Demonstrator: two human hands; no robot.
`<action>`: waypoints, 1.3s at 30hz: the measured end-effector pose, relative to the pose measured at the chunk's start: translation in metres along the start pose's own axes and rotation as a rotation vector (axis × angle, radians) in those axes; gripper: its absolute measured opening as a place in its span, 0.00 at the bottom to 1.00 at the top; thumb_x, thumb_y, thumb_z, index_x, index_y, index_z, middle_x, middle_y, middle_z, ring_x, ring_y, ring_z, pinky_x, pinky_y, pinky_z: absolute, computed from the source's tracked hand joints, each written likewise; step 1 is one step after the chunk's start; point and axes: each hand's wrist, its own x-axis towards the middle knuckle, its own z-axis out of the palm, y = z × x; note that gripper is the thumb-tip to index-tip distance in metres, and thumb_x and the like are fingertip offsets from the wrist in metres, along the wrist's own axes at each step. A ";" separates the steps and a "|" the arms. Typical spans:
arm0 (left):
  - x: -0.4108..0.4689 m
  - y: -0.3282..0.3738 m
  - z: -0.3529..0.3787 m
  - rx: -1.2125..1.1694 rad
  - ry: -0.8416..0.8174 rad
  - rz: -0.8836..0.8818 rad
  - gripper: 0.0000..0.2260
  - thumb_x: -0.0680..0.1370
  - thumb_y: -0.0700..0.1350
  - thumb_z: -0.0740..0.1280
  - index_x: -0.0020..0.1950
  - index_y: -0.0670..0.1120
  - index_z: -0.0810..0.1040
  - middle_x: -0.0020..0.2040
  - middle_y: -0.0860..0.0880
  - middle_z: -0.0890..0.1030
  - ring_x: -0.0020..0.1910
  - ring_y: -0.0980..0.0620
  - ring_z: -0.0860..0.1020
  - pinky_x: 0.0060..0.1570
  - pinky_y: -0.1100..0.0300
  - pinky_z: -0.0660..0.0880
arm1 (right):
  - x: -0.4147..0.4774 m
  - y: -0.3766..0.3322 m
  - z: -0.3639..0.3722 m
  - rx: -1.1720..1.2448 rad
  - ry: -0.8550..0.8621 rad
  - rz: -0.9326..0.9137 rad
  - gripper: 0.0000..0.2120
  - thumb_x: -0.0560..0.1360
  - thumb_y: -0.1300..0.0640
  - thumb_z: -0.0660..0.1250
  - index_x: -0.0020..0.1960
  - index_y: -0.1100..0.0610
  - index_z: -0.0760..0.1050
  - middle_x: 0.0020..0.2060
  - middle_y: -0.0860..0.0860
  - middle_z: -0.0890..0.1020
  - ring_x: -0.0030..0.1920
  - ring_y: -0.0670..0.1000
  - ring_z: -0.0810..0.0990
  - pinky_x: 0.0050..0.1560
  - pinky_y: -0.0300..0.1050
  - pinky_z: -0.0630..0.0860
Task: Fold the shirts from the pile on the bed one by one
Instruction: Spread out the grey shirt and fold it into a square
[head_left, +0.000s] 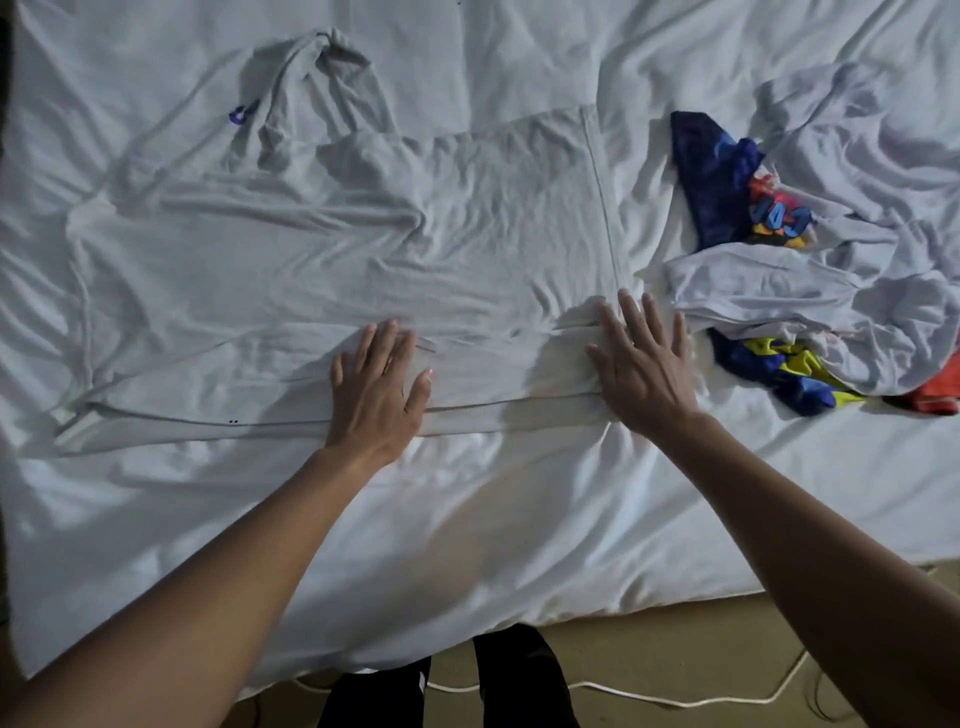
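Observation:
A white shirt lies spread sideways on the bed, its hem at the right and a crumpled sleeve with a small purple mark at the upper left. Its near long edge is folded over into a narrow band. My left hand presses flat on that folded edge near the middle. My right hand lies flat with straight fingers on the shirt's near right corner. The pile of shirts sits at the right, white cloth mixed with blue, yellow and red prints.
The bed is covered by a wrinkled white sheet. Its near edge drops to a tan floor where a white cord runs. Dark trouser legs stand at the bed's front edge.

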 end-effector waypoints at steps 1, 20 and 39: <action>0.009 0.002 -0.006 -0.012 0.019 -0.008 0.30 0.82 0.62 0.49 0.80 0.50 0.67 0.83 0.48 0.62 0.82 0.45 0.56 0.75 0.37 0.56 | 0.007 -0.005 -0.003 0.016 0.022 -0.006 0.29 0.86 0.41 0.52 0.83 0.51 0.56 0.83 0.54 0.55 0.83 0.57 0.47 0.80 0.66 0.43; 0.249 -0.051 -0.129 0.077 -0.102 0.098 0.28 0.78 0.39 0.67 0.77 0.47 0.65 0.75 0.45 0.70 0.74 0.43 0.68 0.71 0.45 0.64 | 0.256 -0.092 -0.058 0.018 0.033 -0.306 0.30 0.82 0.57 0.64 0.81 0.57 0.57 0.81 0.55 0.61 0.82 0.58 0.54 0.80 0.63 0.51; 0.094 -0.083 -0.131 0.337 0.359 0.252 0.08 0.77 0.41 0.66 0.52 0.48 0.83 0.48 0.47 0.79 0.49 0.40 0.77 0.47 0.46 0.63 | 0.135 -0.040 -0.078 0.118 0.103 -0.414 0.13 0.67 0.72 0.70 0.48 0.59 0.77 0.41 0.52 0.76 0.38 0.58 0.77 0.38 0.45 0.67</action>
